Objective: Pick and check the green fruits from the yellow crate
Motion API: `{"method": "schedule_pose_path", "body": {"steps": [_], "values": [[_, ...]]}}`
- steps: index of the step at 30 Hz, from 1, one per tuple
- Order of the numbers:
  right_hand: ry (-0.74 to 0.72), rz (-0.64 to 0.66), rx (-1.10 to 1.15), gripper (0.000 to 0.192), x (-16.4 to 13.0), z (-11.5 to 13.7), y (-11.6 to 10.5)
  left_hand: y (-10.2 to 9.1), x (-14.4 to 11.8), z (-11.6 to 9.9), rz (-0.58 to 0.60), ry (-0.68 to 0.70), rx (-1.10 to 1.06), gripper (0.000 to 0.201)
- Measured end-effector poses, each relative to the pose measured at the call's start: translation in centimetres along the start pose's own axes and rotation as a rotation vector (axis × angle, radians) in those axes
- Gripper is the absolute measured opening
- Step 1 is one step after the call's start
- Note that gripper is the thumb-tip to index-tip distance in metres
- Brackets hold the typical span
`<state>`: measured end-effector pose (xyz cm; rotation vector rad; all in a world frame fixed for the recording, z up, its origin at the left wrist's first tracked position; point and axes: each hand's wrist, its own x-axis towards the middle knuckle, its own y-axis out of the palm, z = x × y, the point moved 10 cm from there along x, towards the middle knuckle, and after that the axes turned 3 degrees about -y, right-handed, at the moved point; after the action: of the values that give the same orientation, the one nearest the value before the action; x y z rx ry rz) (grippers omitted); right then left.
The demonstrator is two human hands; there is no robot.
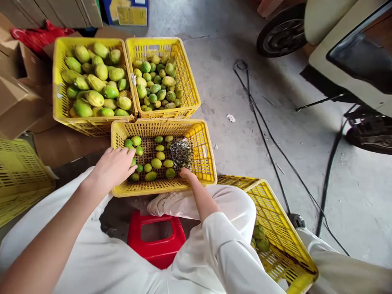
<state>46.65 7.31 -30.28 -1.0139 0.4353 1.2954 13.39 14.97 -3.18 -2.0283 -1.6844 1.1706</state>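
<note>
The left hand (113, 165) lies flat, fingers loose, over the near rim of the yellow crate (200, 143), touching small green fruits (156, 163). The right hand (187, 174) reaches in; I cannot tell its grip. Bare floor (245, 134) spreads rightward. Two fuller crates (92, 77) sit behind.

right fingertips (184, 172) behind crate rim (159, 187)

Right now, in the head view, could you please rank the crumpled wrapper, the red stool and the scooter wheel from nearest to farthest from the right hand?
1. Crumpled wrapper: in the near crate, just above the right hand.
2. Red stool: below the hand, between the legs.
3. Scooter wheel: far off at the top right.
</note>
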Motion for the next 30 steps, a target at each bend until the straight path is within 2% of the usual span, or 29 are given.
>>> {"method": "schedule_pose_path", "body": {"steps": [2, 4, 7, 10, 15, 22, 27, 30], "values": [[0.019, 0.036, -0.222, 0.045, 0.8, -1.4, 1.0, 0.7, -0.3, -1.4, 0.004, 0.090, 0.093, 0.028], [0.017, 0.056, -0.447, 0.047, 1.7, -2.2, 1.2, 2.0, -0.9, -2.6, 0.072, 0.145, 0.294, 0.028], [-0.036, 0.045, -0.689, 0.046, 2.9, -2.3, 0.7, 5.0, -2.3, -3.5, 0.300, 0.226, 0.754, 0.040], [-0.086, 0.027, -0.857, 0.045, 3.9, -1.9, 0.2, 6.9, -3.4, -3.7, 0.426, 0.266, 0.979, 0.044], [-0.096, 0.057, -1.042, 0.046, 5.2, -2.5, 1.0, 9.6, -4.1, -3.7, 0.413, 0.325, 1.017, 0.051], [-0.112, 0.081, -1.152, 0.047, 5.8, -2.8, 2.6, 14.0, -6.4, -2.6, 0.514, 0.336, 0.910, 0.054], [-0.113, 0.135, -1.173, 0.047, 5.6, -2.8, 3.4, 14.0, -5.9, -1.6, 0.548, 0.325, 0.895, 0.049], [-0.088, 0.157, -1.157, 0.046, 5.3, -2.9, 3.5, 13.8, -4.1, 0.6, 0.598, 0.274, 0.847, 0.043]]}}
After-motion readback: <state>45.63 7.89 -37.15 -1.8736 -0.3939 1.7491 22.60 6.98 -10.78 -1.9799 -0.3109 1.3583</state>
